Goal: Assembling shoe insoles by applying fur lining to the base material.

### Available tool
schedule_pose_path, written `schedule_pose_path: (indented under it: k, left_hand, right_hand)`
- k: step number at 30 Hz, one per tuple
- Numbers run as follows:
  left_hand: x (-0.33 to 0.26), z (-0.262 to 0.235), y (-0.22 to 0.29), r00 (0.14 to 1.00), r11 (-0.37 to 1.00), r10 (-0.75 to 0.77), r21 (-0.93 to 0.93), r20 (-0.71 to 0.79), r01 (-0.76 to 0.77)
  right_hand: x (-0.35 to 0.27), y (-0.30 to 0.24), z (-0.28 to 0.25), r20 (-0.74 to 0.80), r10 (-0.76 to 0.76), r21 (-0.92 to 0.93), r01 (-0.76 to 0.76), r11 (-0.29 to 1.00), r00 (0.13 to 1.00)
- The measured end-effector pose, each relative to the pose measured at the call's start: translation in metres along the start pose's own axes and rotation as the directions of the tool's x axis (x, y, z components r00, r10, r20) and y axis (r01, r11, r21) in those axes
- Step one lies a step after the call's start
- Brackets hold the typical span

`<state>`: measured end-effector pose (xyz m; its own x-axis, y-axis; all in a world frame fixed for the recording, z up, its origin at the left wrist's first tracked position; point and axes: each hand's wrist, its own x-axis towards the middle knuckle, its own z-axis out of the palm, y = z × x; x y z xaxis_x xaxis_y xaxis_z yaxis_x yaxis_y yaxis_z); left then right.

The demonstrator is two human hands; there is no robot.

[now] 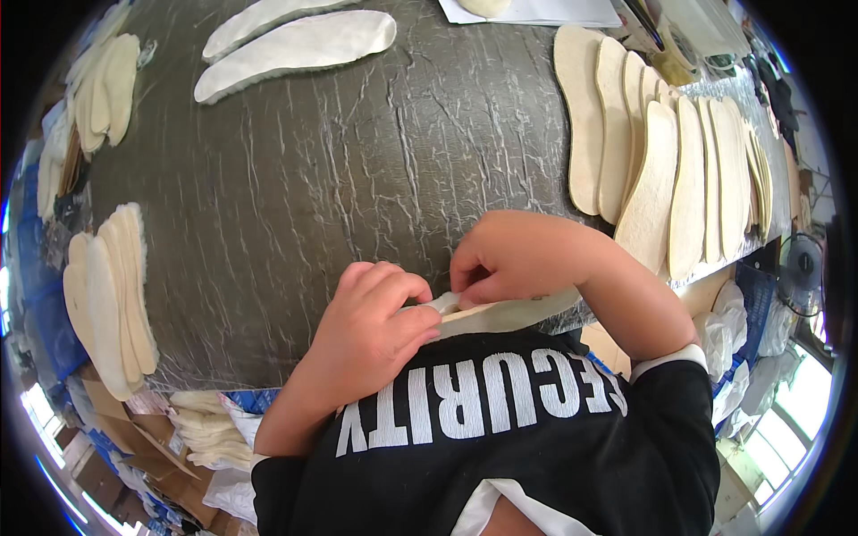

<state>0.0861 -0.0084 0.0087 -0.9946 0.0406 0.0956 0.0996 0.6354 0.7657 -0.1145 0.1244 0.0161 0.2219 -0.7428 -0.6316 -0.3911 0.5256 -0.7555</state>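
At the near table edge, close against my black shirt, lies a pale cream insole [517, 314]. My left hand [375, 313] is closed on its left end, with curled fingers and thumb at the rim. My right hand [509, 257] reaches in from the right, bent at the wrist, and pinches the upper edge near that same end. Between the two hands the edge looks parted, with a beige layer showing beside a white one. My fingers hide part of this end.
Two white fleecy insoles [295, 55] lie at the far side of the dark, wrinkled tabletop [295, 179]. Rows of beige insoles [657, 170] overlap on the right. More insoles [114, 295] are stacked at the left edge. A white sheet [536, 11] lies at the back.
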Motion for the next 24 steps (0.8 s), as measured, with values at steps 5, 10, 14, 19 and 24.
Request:
schedule_pose_path:
  k: [5,10,14,19,24]
  left_hand:
    - [0.002,0.002,-0.001,0.999,0.999,0.034,-0.007,0.033,-0.034]
    - [0.0,0.005,-0.004,0.993,0.986,-0.116,-0.119,0.022,0.117]
    - [0.0,0.008,-0.007,0.954,0.932,-0.296,-0.207,0.037,0.297]
    - [0.005,0.005,-0.009,0.947,0.913,-0.307,-0.251,0.097,0.321]
    - [0.006,0.009,-0.009,0.963,0.919,-0.26,-0.287,0.07,0.269]
  right_hand:
    - [0.015,-0.004,0.001,0.039,-0.061,-0.234,0.068,0.97,0.997]
    - [0.021,-0.002,0.006,-0.077,-0.084,-0.15,0.072,0.986,0.993]
    - [0.019,0.007,0.012,-0.089,-0.096,0.008,0.097,0.995,0.991]
    - [0.018,0.011,0.017,-0.097,-0.163,-0.008,0.163,0.987,0.982]
    - [0.017,0.021,0.014,-0.038,-0.242,-0.023,0.241,0.97,0.97]
